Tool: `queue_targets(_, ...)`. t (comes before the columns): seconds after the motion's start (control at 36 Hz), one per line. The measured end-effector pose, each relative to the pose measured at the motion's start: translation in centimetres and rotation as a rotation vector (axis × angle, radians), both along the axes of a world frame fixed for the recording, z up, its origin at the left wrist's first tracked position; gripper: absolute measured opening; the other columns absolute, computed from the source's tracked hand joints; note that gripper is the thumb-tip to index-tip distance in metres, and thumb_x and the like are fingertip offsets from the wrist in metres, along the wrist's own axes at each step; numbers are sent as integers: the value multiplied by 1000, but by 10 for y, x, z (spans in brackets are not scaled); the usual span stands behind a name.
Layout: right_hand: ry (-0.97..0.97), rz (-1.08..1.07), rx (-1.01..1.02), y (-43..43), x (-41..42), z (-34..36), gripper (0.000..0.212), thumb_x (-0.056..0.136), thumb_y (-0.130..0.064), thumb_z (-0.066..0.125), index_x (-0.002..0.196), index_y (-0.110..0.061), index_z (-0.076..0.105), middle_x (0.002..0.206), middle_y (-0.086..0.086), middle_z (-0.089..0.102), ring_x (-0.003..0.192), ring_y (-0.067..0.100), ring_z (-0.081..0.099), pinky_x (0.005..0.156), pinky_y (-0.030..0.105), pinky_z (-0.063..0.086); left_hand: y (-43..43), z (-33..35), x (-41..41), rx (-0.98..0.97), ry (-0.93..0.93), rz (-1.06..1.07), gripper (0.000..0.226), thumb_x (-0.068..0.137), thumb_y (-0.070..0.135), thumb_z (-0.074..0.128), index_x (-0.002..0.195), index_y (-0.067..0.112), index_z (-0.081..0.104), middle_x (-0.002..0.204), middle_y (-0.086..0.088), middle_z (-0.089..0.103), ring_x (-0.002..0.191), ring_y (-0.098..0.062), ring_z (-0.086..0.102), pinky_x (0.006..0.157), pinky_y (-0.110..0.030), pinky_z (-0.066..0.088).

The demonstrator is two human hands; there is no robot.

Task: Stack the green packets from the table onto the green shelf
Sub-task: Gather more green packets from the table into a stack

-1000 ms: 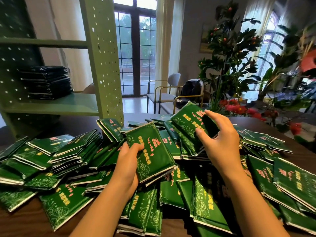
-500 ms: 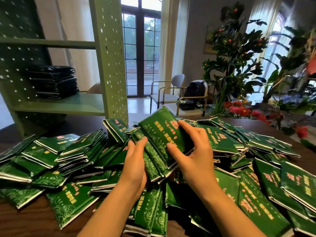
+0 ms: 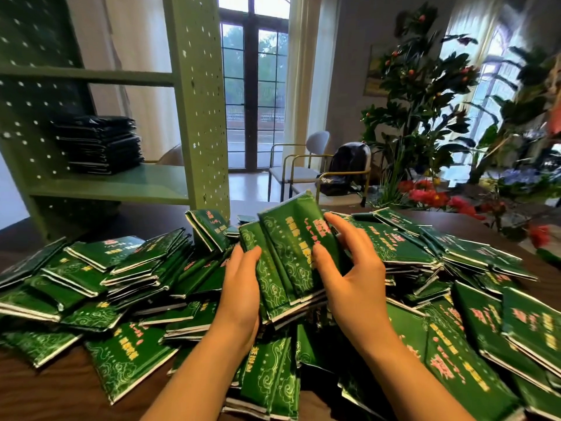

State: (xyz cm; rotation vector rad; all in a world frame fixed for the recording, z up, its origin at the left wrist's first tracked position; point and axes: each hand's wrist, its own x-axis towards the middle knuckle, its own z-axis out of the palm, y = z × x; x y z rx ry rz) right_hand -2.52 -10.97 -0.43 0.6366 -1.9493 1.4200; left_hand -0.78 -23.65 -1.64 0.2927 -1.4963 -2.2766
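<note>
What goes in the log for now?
left hand: grips packet bundle | right hand: grips same bundle | green shelf: one stack | table: loose packets piled

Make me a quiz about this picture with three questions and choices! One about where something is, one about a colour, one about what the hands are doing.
1. Where is the dark stack? A on a chair. B on the green shelf. C on the floor.
2. What colour are the flowers at the table's far edge? A white. B yellow. C red and pink.
3. What are the left hand and right hand doing? A gripping a bundle of packets between them. B lying flat on bare wood. C pointing at the window.

Answers: 1 B, the stack sits on the shelf's lower board. 2 C, the blooms show red and pink. 3 A, fingers and thumbs curl round the bundle's sides.
</note>
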Motion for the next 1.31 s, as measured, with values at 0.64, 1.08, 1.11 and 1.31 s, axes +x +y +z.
queue_targets(0.64, 198, -390, 403, 27, -13, 12, 41, 91, -40, 39, 101, -17, 70, 94, 0, 62, 94, 20, 45, 76, 33, 33, -2, 3, 7, 15, 8, -99, 34, 90, 13, 63, 123, 16, 56, 107, -11, 73, 94, -26, 71, 72, -35, 59)
queue_targets(1.08, -406, -498, 893, 64, -23, 21, 88, 75, -83, 32, 146, -31, 34, 150, -2, 35, 136, 23, 35, 108, 41, 29, -3, 3, 7, 29, -10, -155, 31, 89, 14, 62, 120, 14, 57, 93, -8, 75, 73, -17, 73, 55, -30, 59)
queue_targets(1.11, -412, -479, 916, 64, -22, 21, 92, 72, -85, 33, 147, -31, 30, 152, -2, 32, 138, 22, 32, 110, 41, 26, -4, 3, 7, 27, -12, -157, 32, 89, 14, 63, 120, 14, 57, 94, -8, 75, 73, -17, 73, 55, -30, 59)
queue_targets(1.31, -408, -419, 996, 70, -21, 25, 96, 72, -81, 45, 151, -31, 21, 155, -2, 28, 140, 23, 29, 111, 39, 27, -4, 1, 6, 9, -37, -176, 27, 89, 15, 63, 115, 15, 57, 92, -7, 75, 74, -18, 72, 58, -30, 59)
